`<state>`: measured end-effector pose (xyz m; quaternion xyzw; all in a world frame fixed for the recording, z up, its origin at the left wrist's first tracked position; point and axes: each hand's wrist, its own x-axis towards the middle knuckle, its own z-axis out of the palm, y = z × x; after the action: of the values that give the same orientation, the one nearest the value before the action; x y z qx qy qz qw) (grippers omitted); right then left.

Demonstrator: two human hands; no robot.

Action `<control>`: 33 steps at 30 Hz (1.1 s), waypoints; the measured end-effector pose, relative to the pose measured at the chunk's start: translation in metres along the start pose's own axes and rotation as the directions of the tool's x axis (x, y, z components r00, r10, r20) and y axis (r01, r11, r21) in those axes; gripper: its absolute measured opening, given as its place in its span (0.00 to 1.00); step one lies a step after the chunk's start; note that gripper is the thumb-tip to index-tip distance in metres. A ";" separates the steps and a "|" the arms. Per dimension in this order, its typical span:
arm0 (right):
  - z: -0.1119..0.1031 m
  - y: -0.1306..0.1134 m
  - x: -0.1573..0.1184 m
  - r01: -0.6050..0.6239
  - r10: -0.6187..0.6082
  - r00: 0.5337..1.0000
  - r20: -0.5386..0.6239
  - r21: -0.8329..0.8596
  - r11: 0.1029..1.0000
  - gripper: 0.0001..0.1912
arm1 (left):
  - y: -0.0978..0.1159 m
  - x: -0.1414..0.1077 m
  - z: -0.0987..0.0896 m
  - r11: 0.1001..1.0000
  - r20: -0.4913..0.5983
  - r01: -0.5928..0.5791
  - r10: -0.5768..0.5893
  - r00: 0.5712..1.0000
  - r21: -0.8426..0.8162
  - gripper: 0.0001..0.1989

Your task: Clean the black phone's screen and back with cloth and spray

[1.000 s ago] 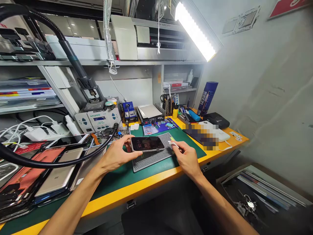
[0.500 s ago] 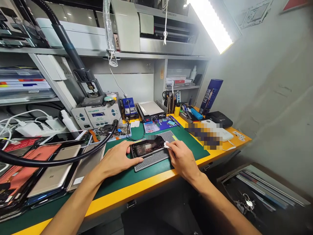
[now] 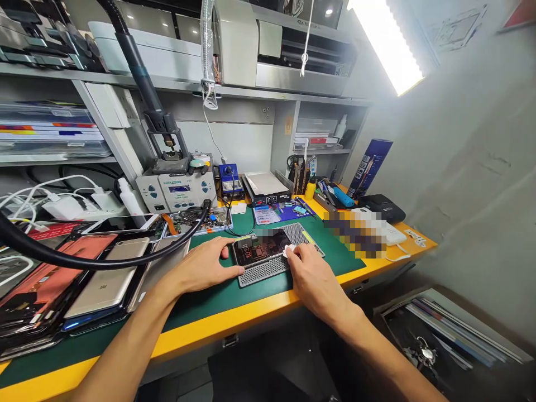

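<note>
A dark phone (image 3: 262,249) with its screen lit, showing clock digits, lies face up on a grey perforated mat (image 3: 262,272). My left hand (image 3: 209,263) grips the phone's left end, the thumb along its near edge and the fingers by its far corner. Pinched in the fingers of my right hand (image 3: 312,273) is a small white wipe (image 3: 288,250), held against the phone's right end. The fingertips under the wipe are hidden.
Several phones and a gold phone back (image 3: 108,276) lie to the left, crossed by a black hose (image 3: 125,264). A soldering station (image 3: 180,192), a flat heating plate (image 3: 268,187) and a yellow bottle (image 3: 310,188) stand behind. The green mat (image 3: 209,307) ends at a yellow table edge (image 3: 234,321).
The camera view has shifted, so the bench appears further right. Both hands keep their hold, and the wipe stays at the phone's right end.
</note>
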<state>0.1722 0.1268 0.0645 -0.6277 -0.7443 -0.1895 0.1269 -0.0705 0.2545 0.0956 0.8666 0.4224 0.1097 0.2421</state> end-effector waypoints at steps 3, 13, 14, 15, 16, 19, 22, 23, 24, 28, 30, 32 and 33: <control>-0.001 -0.012 0.003 0.004 -0.004 1.000 0.009 0.006 1.000 0.22 | -0.002 0.000 0.000 1.000 -0.001 -0.018 0.018 1.000 -0.001 0.36; -0.009 -0.055 0.017 0.084 -0.085 0.995 0.048 0.017 0.996 0.24 | -0.006 0.000 0.000 0.998 -0.025 -0.049 0.048 0.999 -0.035 0.24; -0.009 -0.059 0.018 0.098 -0.099 0.994 0.046 0.023 0.995 0.24 | -0.006 0.000 0.000 0.998 -0.027 -0.050 0.049 0.998 -0.037 0.24; -0.008 -0.062 0.019 0.114 -0.115 0.992 0.044 0.027 0.993 0.24 | -0.007 0.000 0.001 0.998 -0.029 -0.051 0.050 0.998 -0.038 0.24; -0.008 -0.065 0.020 0.132 -0.133 0.990 0.041 0.027 0.991 0.24 | -0.007 0.000 0.001 0.998 -0.031 -0.052 0.051 0.998 -0.039 0.24; -0.008 -0.071 0.022 0.188 -0.188 0.982 0.034 0.001 0.982 0.22 | -0.008 0.000 0.001 0.998 -0.036 -0.056 0.055 0.998 -0.039 0.23; -0.010 -0.071 0.026 0.254 -0.252 0.967 0.046 -0.032 0.967 0.20 | -0.009 0.000 0.001 0.997 -0.041 -0.061 0.060 0.997 -0.037 0.22; -0.012 -0.070 0.028 0.274 -0.272 0.961 0.053 -0.039 0.961 0.20 | -0.009 0.000 0.001 0.997 -0.042 -0.064 0.063 0.997 -0.038 0.22; -0.013 -0.069 0.029 0.292 -0.290 0.955 0.063 -0.040 0.955 0.19 | -0.009 0.001 0.002 0.997 -0.043 -0.067 0.066 0.997 -0.039 0.22; -0.019 -0.066 0.037 0.317 -0.314 0.946 0.085 -0.016 0.948 0.17 | -0.011 0.001 0.003 0.996 -0.048 -0.076 0.074 0.996 -0.045 0.23; -0.021 -0.065 0.041 0.306 -0.304 0.949 0.085 -0.014 0.952 0.16 | -0.012 0.001 0.004 0.996 -0.056 -0.079 0.076 0.996 -0.046 0.21; -0.023 -0.066 0.044 0.292 -0.290 0.954 0.078 -0.012 0.956 0.15 | -0.014 0.001 0.005 0.996 -0.065 -0.081 0.078 0.995 -0.046 0.19; -0.023 -0.067 0.047 0.282 -0.281 0.957 0.069 -0.005 0.959 0.14 | -0.014 0.002 0.005 0.996 -0.067 -0.082 0.079 0.995 -0.046 0.18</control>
<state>0.0965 0.1484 0.0968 -0.5221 -0.8286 -0.1900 0.0689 -0.0774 0.2617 0.0842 0.8727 0.3920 0.1579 0.2445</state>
